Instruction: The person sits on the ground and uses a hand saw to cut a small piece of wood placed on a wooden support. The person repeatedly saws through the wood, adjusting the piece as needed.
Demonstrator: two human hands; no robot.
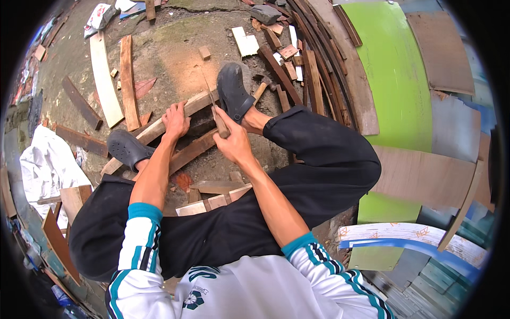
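My right hand is closed round the wooden handle of a handsaw. The thin saw blade points away from me and crosses a long wooden beam near its far right end. My left hand grips the same beam, to the left of the blade, with its fingers over the top. The beam runs slantwise from lower left to upper right between my dark clogs. My right clog stands just beside the beam's sawn end. My left clog is against its near part.
Sawdust and a small wood block lie beyond the beam. A hammer rests right of my right clog. Planks, scraps and long dark strips surround me. Green sheets stretch along the right; white cloth lies left.
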